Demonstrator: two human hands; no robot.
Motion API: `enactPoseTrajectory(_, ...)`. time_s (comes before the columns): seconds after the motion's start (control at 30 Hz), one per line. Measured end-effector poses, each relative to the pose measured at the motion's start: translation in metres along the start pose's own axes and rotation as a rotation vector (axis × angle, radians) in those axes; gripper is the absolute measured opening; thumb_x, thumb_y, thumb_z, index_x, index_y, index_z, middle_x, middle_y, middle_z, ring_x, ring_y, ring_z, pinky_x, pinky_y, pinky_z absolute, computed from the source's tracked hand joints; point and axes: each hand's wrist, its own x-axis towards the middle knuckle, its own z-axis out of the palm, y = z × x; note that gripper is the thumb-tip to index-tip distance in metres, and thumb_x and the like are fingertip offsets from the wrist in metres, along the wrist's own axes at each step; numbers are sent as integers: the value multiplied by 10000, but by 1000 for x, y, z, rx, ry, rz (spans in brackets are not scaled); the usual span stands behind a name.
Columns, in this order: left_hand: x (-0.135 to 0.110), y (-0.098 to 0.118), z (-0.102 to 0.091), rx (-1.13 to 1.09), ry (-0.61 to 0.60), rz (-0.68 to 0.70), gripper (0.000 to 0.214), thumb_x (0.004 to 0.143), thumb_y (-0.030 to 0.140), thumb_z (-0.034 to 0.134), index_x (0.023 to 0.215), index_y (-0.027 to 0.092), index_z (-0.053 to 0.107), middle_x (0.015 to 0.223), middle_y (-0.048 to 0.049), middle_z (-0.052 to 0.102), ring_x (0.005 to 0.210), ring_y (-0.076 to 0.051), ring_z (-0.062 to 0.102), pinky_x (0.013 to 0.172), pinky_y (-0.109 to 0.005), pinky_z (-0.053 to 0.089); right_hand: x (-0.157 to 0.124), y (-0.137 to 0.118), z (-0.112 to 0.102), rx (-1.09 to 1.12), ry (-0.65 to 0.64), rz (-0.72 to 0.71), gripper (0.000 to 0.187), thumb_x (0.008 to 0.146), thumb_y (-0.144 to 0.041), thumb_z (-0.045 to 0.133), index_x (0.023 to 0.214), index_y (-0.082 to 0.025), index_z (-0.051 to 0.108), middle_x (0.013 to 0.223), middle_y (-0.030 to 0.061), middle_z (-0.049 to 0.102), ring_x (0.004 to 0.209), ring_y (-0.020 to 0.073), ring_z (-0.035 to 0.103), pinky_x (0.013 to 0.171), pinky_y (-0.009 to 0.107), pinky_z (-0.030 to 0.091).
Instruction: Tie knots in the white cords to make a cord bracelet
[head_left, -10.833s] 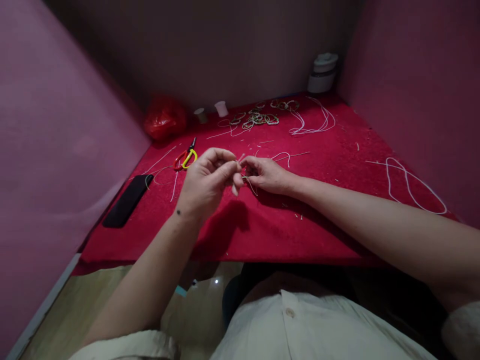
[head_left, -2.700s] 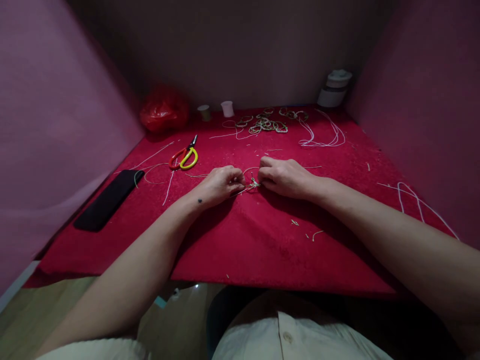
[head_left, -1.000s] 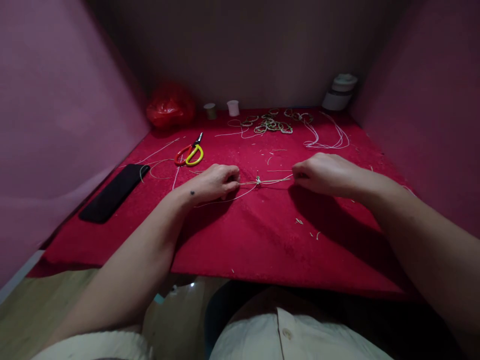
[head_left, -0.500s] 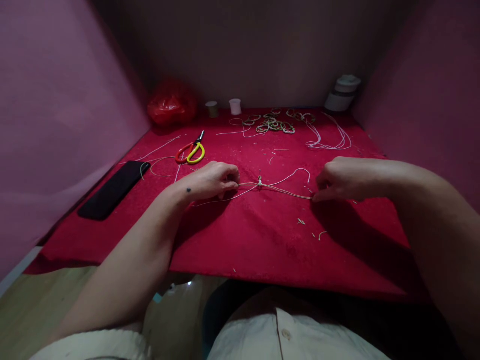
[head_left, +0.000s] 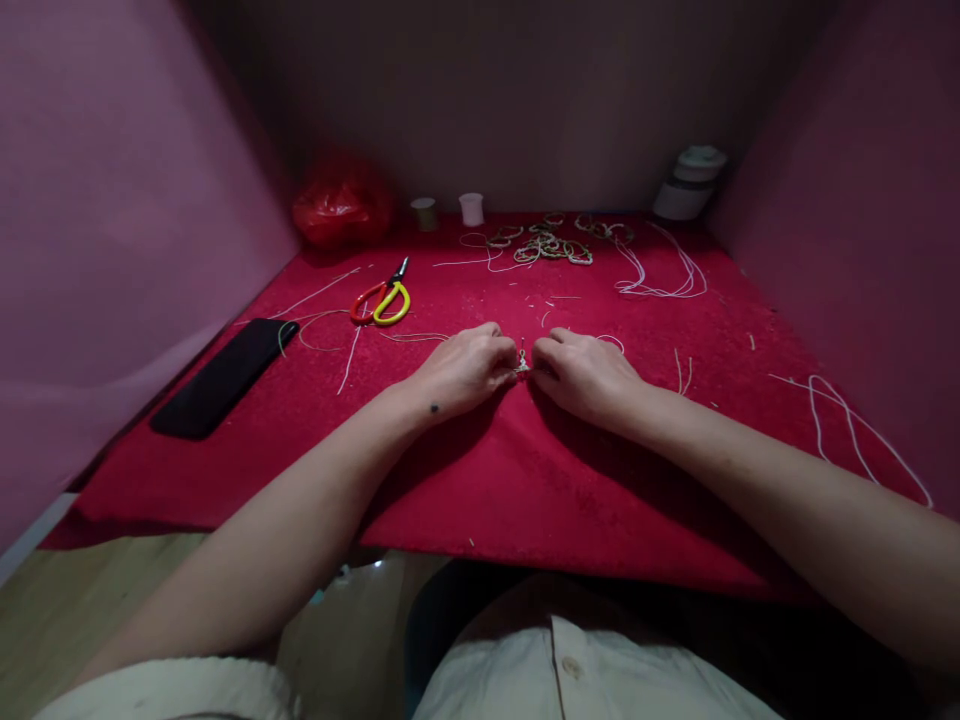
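A small knotted cord piece (head_left: 523, 364), pale with some green, lies between my two hands at the middle of the red cloth (head_left: 465, 480). A tiny loop at its top points away from me. My left hand (head_left: 471, 368) is closed, its thumb and fingers pinching the cords just left of the knot. Close on the other side, my right hand (head_left: 586, 372) is also closed on the cords. The fingertips of both hands nearly meet at the knot. Thin loose cord ends show behind each hand; the rest is hidden under the fingers.
Scissors (head_left: 391, 303) with red and yellow handles and a black phone (head_left: 226, 380) lie at left. Farther back are a red plastic bag (head_left: 343, 210), two thread spools (head_left: 472, 210), knotted cord loops (head_left: 551, 248) and a white-lidded container (head_left: 690, 185). Loose white cord (head_left: 847, 410) lies at right.
Both hands have moved inward along the cords, from well apart to right beside the knot. The stretched cords on either side are now mostly hidden by the hands.
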Motion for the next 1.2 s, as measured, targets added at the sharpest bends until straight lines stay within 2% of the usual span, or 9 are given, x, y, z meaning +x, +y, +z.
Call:
enactPoseTrajectory(0.1, 2, 4, -1, -22, 47, -34, 94, 810, 205, 590, 794, 144, 661, 799, -49, 611, 723, -142, 534, 670, -262, 390, 2, 1, 4, 84, 57, 9, 207, 881, -241, 438, 847, -167, 628, 862, 98, 637, 682, 174, 549, 545, 284, 286)
enactPoseTrajectory(0.2, 1, 9, -6, -142, 42, -126, 75, 782, 136, 576, 750, 145, 644, 682, -19, 623, 638, -119, 537, 622, -244, 384, 4, 4, 5, 240, 89, 28, 152, 839, -178, 474, 809, -157, 621, 786, 78, 649, 685, 161, 551, 593, 268, 334)
enactPoseTrajectory(0.3, -1, 13, -8, -315, 8, -226, 108, 797, 137, 533, 714, 152, 602, 474, 27, 541, 492, -96, 507, 544, -224, 372, 5, 5, 3, 350, 83, 90, 125, 803, -132, 496, 825, -154, 617, 750, 63, 655, 658, 146, 545, 602, 254, 351)
enactPoseTrajectory(0.37, -2, 15, -6, -432, -22, -280, 111, 811, 152, 512, 709, 159, 558, 415, 44, 509, 406, -82, 471, 481, -212, 351, 6, 4, 2, 378, 65, 119, 119, 804, -139, 507, 848, -148, 617, 761, 66, 662, 655, 147, 541, 600, 254, 354)
enactPoseTrajectory(0.5, 0, 18, -3, -691, -105, -398, 105, 832, 123, 457, 748, 174, 493, 411, 49, 533, 270, -64, 386, 355, -204, 267, 8, 3, 1, 408, 28, 115, 138, 818, -203, 541, 882, -140, 646, 790, 73, 680, 673, 153, 547, 604, 258, 354)
enactPoseTrajectory(0.6, 1, 21, -2, -822, -144, -460, 127, 838, 105, 443, 735, 170, 480, 407, 40, 537, 250, -72, 405, 310, -195, 241, 9, 3, 2, 396, 5, 104, 161, 824, -231, 543, 855, -155, 682, 773, 70, 686, 656, 150, 547, 595, 257, 343)
enactPoseTrajectory(0.8, 1, 22, 0, -1033, -131, -489, 129, 863, 125, 447, 742, 163, 464, 536, 16, 601, 343, -87, 521, 305, -178, 335, 9, 3, 3, 392, 14, 112, 190, 817, -203, 530, 827, -147, 712, 760, 78, 698, 653, 146, 558, 601, 252, 344)
enactPoseTrajectory(1.07, 0, 19, -1, -1024, -219, -494, 118, 853, 143, 507, 739, 166, 486, 518, 31, 574, 323, -78, 492, 285, -170, 322, 6, 4, 1, 388, 6, 98, 198, 806, -200, 531, 836, -144, 718, 735, 74, 687, 632, 139, 542, 574, 253, 325)
enactPoseTrajectory(1.2, -1, 21, -5, -932, -279, -499, 164, 847, 119, 504, 688, 162, 499, 457, 43, 539, 286, -73, 454, 271, -174, 297, 5, 5, 1, 338, 10, 86, 198, 786, -190, 523, 820, -154, 715, 710, 69, 676, 616, 136, 527, 564, 257, 312)
